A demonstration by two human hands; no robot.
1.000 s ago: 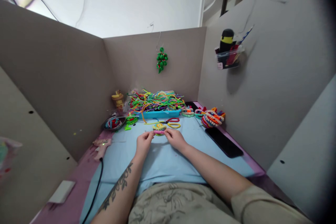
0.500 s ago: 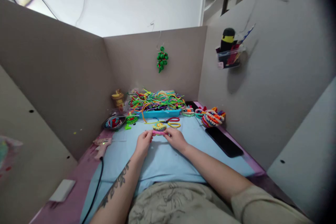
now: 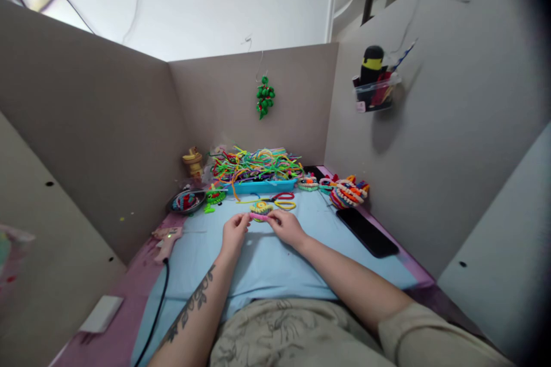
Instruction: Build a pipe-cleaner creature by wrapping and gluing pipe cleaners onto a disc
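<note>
A short pink fuzzy strip, like a pipe cleaner piece (image 3: 259,217), is stretched level between my two hands. The fingers of my left hand (image 3: 236,230) pinch its left end. My right hand (image 3: 286,226) pinches the right end, with the fingertips partly hidden. Just behind the strip, on the blue cloth (image 3: 258,269), sits a small round yellow and grey fuzzy craft piece (image 3: 260,207), its lower part covered by the strip. Beyond it lie scissors (image 3: 284,201) with red and yellow handles.
A blue tray (image 3: 262,186) heaped with colourful pipe cleaners (image 3: 258,165) stands at the back. On the left are a pink glue gun (image 3: 167,242), its cord, and a metal bowl (image 3: 188,202). A black phone (image 3: 367,233) and fuzzy crafts (image 3: 348,193) lie right. Grey panels enclose the table.
The pink strip looks slightly higher and more tilted between my fingers. My hands stay in nearly the same place, and the view has shifted very little.
</note>
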